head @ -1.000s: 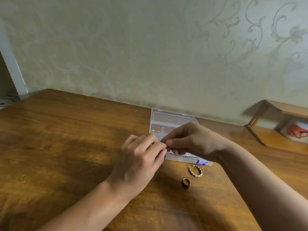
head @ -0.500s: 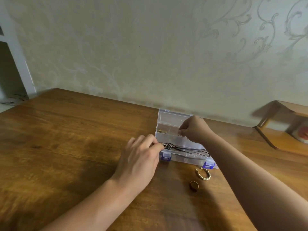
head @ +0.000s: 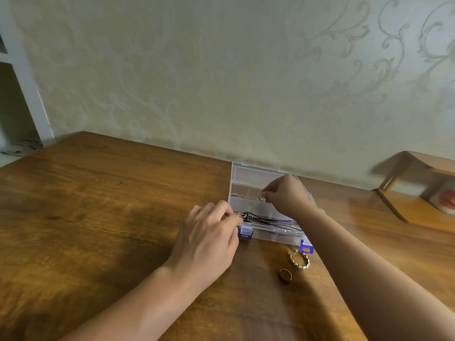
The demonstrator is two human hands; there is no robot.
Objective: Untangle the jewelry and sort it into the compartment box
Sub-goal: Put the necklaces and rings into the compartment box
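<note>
A clear compartment box (head: 256,171) with blue latches lies open on the wooden table. Black cord necklaces (head: 273,221) stretch along its front compartment. My left hand (head: 209,235) pinches their left end at the box's left edge. My right hand (head: 286,193) hovers over the middle row with its fingertips curled and pinched on a small gold piece (head: 261,199). Two small gold earrings (head: 234,193) lie in the compartment to its left. In front of the box, a gold chain hoop (head: 299,260) and a gold ring (head: 285,275) rest on the table.
A low wooden shelf (head: 416,207) stands at the right with a red and white object (head: 446,200) under it. The patterned wall runs just behind the box. The table (head: 98,217) ends at the far left near a doorway.
My right hand left my left hand and moved back over the middle row of the box. The black cords now show in the front compartment. My left hand stayed at their left end.
</note>
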